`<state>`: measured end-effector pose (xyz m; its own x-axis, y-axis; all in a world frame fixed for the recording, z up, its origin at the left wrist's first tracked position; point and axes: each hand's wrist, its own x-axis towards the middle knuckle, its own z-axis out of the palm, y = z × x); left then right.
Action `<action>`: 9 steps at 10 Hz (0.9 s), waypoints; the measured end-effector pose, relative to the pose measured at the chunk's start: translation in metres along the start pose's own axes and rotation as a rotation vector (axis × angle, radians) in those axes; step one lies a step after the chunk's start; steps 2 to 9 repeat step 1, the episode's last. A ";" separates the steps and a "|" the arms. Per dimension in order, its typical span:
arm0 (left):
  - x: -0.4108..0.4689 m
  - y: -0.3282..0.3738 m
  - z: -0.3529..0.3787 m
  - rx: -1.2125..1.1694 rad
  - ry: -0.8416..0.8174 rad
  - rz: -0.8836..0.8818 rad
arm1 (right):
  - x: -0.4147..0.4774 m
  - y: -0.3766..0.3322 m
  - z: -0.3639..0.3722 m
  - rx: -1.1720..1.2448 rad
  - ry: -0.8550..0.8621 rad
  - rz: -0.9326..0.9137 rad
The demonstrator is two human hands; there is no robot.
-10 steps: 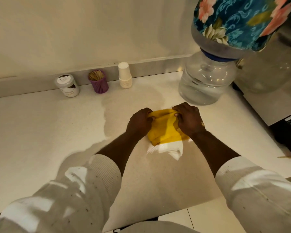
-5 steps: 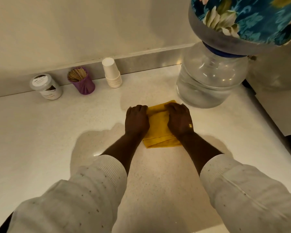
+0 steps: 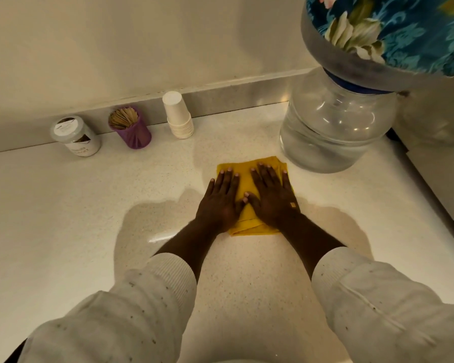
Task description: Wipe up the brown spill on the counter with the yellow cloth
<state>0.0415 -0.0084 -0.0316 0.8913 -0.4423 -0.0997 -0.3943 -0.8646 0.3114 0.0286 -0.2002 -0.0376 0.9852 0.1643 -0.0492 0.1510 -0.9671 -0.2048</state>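
The yellow cloth (image 3: 247, 176) lies folded into a flat rectangle on the pale speckled counter (image 3: 63, 218), just in front of the water bottle. My left hand (image 3: 220, 203) presses flat on its left half, fingers stretched out. My right hand (image 3: 273, 197) lies flat on its right half in the same way, and the two thumbs nearly touch. Neither hand grips the fabric. I can make out no brown spill around the cloth; anything beneath it is hidden. A small wet glint (image 3: 163, 238) shows left of my left forearm.
A large clear water bottle (image 3: 333, 132) with a floral fabric cover (image 3: 391, 35) stands right behind the cloth. Along the back wall are a stack of white paper cups (image 3: 178, 116), a purple holder of wooden sticks (image 3: 131, 129) and a white-lidded jar (image 3: 75, 136).
My hands went from clutching the bunched cloth with curled fingers to lying flat on it. The cloth is now folded flat, and the white part seen under it no longer shows.
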 end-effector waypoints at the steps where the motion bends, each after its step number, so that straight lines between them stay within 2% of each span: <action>1: -0.002 -0.005 -0.012 -0.003 0.005 0.002 | 0.003 -0.003 -0.005 0.000 0.022 0.024; 9: -0.002 -0.005 -0.012 -0.003 0.005 0.002 | 0.003 -0.003 -0.005 0.000 0.022 0.024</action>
